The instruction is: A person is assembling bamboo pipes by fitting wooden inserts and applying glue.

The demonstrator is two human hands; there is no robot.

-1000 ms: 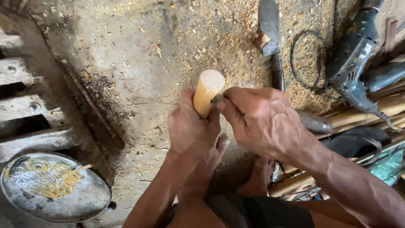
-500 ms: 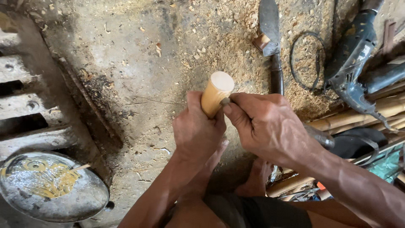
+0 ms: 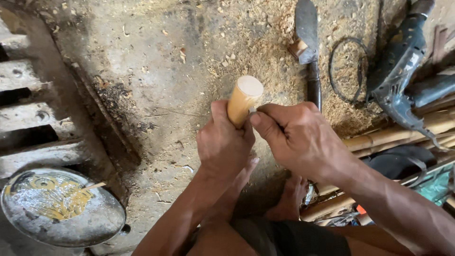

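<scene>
A short round piece of pale wood or bamboo (image 3: 242,98) points up and away from me, its flat cut end facing the camera. My left hand (image 3: 223,142) is wrapped around its lower part. My right hand (image 3: 297,137) is closed beside it, thumb pressed near the piece, gripping something small whose tip barely shows at the wood; I cannot tell what it is. Both hands are above my bare feet on a concrete floor strewn with sawdust.
A large knife (image 3: 308,42) lies on the sawdust beyond the hands. A power drill (image 3: 403,61) with a coiled cord (image 3: 348,71) rests at the right, above bamboo poles (image 3: 393,135). A round metal lid smeared with yellow glue (image 3: 57,206) sits at lower left, beside a slatted grate (image 3: 28,118).
The wooden piece and both hands have shifted slightly right and up, and the piece has tilted more to the right. The grip of both hands is the same.
</scene>
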